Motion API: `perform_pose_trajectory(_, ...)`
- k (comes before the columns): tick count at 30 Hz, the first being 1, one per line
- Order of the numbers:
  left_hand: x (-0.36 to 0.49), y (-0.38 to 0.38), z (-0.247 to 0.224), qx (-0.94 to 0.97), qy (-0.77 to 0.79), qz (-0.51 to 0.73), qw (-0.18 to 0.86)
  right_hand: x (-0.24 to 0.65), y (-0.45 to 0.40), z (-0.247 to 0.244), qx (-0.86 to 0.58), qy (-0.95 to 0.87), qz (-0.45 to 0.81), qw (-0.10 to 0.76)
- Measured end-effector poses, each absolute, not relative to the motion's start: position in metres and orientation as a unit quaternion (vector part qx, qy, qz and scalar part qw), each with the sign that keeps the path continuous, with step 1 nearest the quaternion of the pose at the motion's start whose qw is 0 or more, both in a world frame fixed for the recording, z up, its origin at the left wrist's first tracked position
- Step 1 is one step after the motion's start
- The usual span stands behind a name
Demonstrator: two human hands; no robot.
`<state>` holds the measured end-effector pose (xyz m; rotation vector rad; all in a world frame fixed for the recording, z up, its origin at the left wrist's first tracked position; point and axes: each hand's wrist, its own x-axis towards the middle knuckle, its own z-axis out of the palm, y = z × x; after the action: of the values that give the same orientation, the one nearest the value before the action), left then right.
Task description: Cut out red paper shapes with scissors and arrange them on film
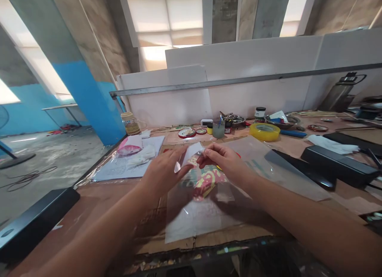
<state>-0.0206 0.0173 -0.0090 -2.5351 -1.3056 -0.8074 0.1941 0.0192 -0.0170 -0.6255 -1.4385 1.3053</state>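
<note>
In the middle of the bench, both hands are at a small white, glossy sheet (193,149) raised above a large translucent sheet. My left hand (165,165) curves round its left side, thumb and fingers holding it. With thumb and forefinger, my right hand (219,157) pinches its upper right corner. Whether the piece is paper or film I cannot tell. Below the hands, the translucent sheet (185,225) lies flat over cardboard (235,247), bearing a red and yellow painted design (205,183). A small clear patch (226,192) lies right of the design.
Papers (119,171) with a pink piece lie left. At the back stand a lidded jar (131,125), a cup of cloudy water (219,129) and a yellow tape roll (264,132). Black boxes (38,221) flank the work area. A metal bottle (337,94) stands far right.
</note>
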Motion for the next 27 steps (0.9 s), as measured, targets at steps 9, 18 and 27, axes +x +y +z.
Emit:
perform_pose_trajectory(9, -0.006, 0.013, -0.012, -0.691, -0.388, -0.396, -0.463, 0.194, 0.021, -0.018, -0.294, -0.644, 0.463, 0.533)
perform_pose_trajectory(18, -0.004, 0.005, -0.011, -0.777, -0.384, -0.341, -0.364, 0.192, 0.015, -0.017, -0.325, -0.673, 0.443, 0.496)
perform_pose_trajectory(27, -0.007, 0.007, 0.000, -0.715, -0.426, -0.405, -0.378, 0.193, 0.014, -0.019, -0.301, -0.693, 0.444, 0.482)
